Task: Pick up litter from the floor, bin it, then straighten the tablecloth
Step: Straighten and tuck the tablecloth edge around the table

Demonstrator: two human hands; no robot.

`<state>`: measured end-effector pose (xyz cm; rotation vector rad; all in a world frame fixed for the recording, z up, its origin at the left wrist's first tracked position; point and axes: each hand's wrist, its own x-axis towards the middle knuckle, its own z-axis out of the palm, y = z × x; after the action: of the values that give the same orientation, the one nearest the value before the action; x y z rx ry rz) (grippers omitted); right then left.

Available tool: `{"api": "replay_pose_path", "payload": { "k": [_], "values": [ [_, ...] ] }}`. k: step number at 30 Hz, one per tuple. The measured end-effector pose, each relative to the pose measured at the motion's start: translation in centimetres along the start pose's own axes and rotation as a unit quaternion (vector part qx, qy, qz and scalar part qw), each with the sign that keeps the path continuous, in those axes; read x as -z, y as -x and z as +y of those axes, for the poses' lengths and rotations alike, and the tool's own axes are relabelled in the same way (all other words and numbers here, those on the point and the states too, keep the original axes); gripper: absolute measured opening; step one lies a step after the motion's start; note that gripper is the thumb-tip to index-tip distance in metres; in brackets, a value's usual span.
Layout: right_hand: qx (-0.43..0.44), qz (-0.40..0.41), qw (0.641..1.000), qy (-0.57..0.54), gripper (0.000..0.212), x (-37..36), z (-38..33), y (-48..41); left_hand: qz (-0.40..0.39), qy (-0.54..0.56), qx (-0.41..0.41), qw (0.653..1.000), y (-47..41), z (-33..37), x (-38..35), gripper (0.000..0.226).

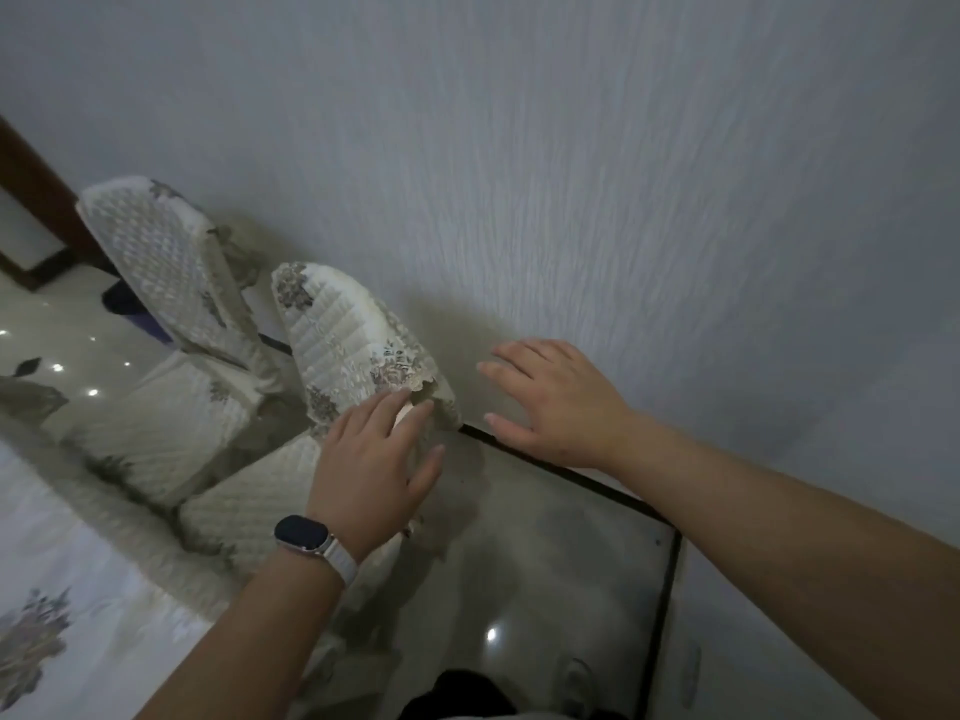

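At lower left, tablecloth [62, 579], floral print, lacy edge. Next, far chair [156, 262] and near chair [348, 335], quilted covers, against wall [623, 174]. Left hand [374, 459], watch [304, 532] on wrist, fingers straight, at near chair's cover. Right hand [550, 402] spread, empty, before wall.

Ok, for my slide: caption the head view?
Open left hand and right hand reach toward a quilted chair cover.

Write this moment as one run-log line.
left hand: open, at cream quilted chair cover | right hand: open, near grey wall
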<state>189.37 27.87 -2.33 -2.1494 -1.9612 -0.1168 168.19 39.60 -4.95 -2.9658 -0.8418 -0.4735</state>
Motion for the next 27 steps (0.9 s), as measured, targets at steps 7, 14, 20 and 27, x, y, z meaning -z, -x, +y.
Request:
{"api": "replay_pose_path", "payload": {
  "k": [7, 14, 20, 27],
  "values": [
    [0.056, -0.023, 0.998, -0.006, 0.056, -3.1, 2.6, -8.6, -0.002, -0.012, 0.072, 0.997, -4.1, -5.5, -2.5, 0.047],
    [0.112, -0.024, 0.993, 0.002, 0.054, -5.0, 3.9, -17.8, -0.003, 0.011, 0.103, 0.995, -9.5, -11.4, -6.4, 0.049],
    [0.147, -0.066, 0.987, -0.006, 0.056, -7.2, 4.8, -24.3, -0.016, 0.031, 0.143, 0.989, -12.0, -14.4, -8.2, 0.051],
    [0.203, -0.086, 0.975, -0.027, 0.056, -10.1, 5.0, -30.3, -0.003, 0.046, 0.180, 0.983, -12.4, -15.4, -9.7, 0.049]
  ]
}}
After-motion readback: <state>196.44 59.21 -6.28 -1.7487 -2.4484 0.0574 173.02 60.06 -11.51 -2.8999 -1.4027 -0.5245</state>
